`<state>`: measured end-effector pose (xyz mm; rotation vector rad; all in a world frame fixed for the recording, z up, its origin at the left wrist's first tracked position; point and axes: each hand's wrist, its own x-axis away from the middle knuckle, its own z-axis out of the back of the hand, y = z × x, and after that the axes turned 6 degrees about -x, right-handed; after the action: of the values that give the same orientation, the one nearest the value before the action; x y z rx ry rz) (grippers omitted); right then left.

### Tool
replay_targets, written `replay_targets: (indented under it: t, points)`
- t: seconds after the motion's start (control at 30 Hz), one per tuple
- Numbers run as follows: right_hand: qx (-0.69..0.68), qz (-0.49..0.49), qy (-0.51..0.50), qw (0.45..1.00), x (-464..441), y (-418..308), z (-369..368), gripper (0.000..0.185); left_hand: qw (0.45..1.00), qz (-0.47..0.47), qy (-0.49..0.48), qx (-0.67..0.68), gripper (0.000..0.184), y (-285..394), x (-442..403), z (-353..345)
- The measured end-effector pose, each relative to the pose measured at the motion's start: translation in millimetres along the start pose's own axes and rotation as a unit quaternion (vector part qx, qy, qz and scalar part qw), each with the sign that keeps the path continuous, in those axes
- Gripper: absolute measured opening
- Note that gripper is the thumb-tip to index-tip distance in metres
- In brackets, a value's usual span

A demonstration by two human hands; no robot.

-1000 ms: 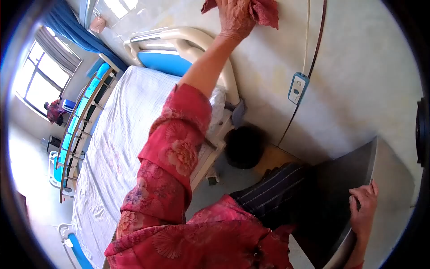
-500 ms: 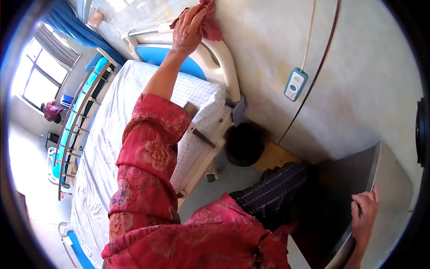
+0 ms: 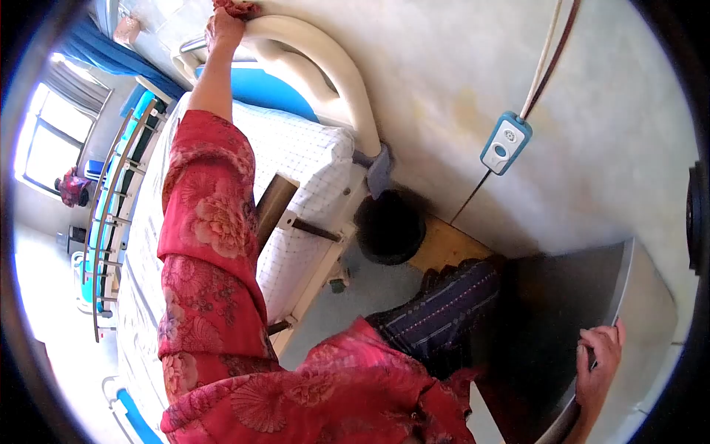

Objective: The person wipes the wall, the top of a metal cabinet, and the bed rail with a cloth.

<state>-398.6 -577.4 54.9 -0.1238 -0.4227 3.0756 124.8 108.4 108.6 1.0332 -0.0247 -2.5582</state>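
Note:
My left hand (image 3: 224, 31) is stretched far out at the top of the head view, closed on a dark red cloth (image 3: 238, 9). It is at the far end of the bed's cream headboard (image 3: 344, 70), whose inner panel is blue. Part of the cloth is cut off by the frame's top edge. At the lower right, my right hand (image 3: 599, 364) has its fingers curled over the edge of a grey cabinet (image 3: 647, 314).
The bed's checked white mattress (image 3: 292, 148) lies beneath my left arm. A black bin (image 3: 390, 228) stands on the floor between bed and wall. A blue-rimmed control box (image 3: 506, 143) hangs by a cord. Another bed with side rails (image 3: 111, 214) is farther left, near a person (image 3: 72, 186).
My left hand and the red cloth have moved left along the headboard's top to its far side. My right hand stays on the cabinet edge. The view has shifted slightly.

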Motion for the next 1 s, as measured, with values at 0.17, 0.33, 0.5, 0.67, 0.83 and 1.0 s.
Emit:
replay_targets:
  t: [0.17,0.33,0.5,0.67,0.83,1.0]
  points:
    - [-0.028,0.032,0.007,0.999,3,8,-3,0.027,0.993,-0.12,-0.014,-0.005,0.035,-9,4,19]
    - [-0.011,0.043,0.03,0.999,4,11,-7,0.029,0.971,-0.224,-0.045,-0.067,0.042,11,20,48]
    - [-0.038,0.081,0.063,0.994,6,26,-14,0.025,0.967,-0.227,-0.107,-0.04,0.043,38,43,78]
    - [-0.063,0.086,0.068,0.992,5,33,-16,0.023,0.945,-0.323,-0.059,0.007,0.037,60,75,88]
    - [-0.048,0.095,0.064,0.992,5,40,-19,0.018,0.904,-0.407,0.056,-0.115,0.032,95,135,94]
    - [-0.04,0.103,0.07,0.991,7,48,-21,0.018,0.883,-0.46,0.096,-0.024,0.029,106,173,96]
